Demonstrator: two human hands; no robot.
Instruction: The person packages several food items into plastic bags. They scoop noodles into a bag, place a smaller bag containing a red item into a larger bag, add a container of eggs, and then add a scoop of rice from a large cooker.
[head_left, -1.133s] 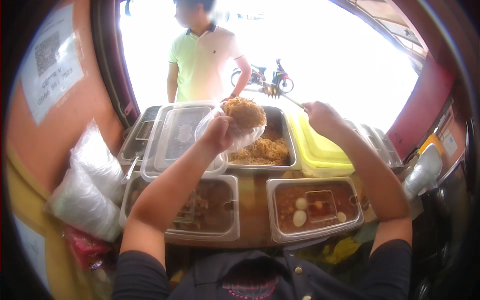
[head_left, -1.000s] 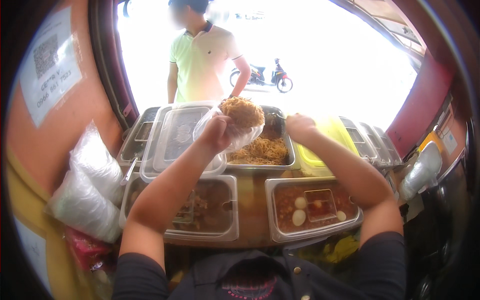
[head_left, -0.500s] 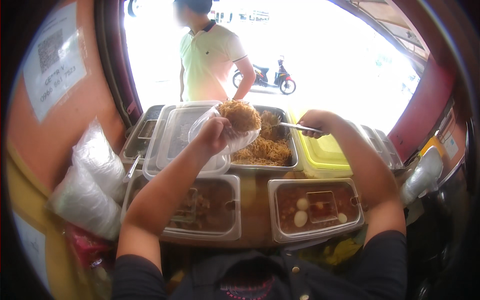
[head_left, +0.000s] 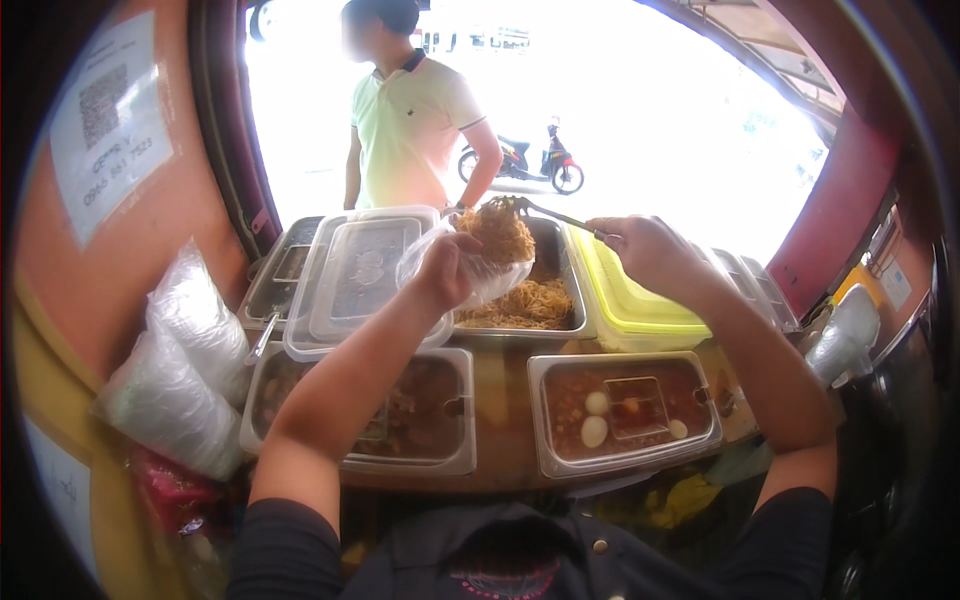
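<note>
My left hand (head_left: 448, 265) is closed on a clear plastic bag (head_left: 420, 255), which is opened out and heaped with brown noodles (head_left: 505, 240). My right hand (head_left: 640, 250) grips the handle of a metal serving utensil (head_left: 560, 214), whose head is on top of that heap. Below the bag sits a metal tray of noodles (head_left: 530, 305). A clear lidded container (head_left: 345, 300) lies to its left, a yellow-lidded container (head_left: 640, 300) to its right.
Nearer are two covered trays, one of dark food (head_left: 420, 410), one of red stew with eggs (head_left: 650, 440). Plastic bags (head_left: 175, 400) bulge at left beside the wall. A person (head_left: 410, 130) stands outside the serving opening; a scooter (head_left: 545, 165) is behind them.
The utensil has risen from the noodle tray onto the heap in the bag, moving left and up. My left hand and the bag have shifted slightly right.
</note>
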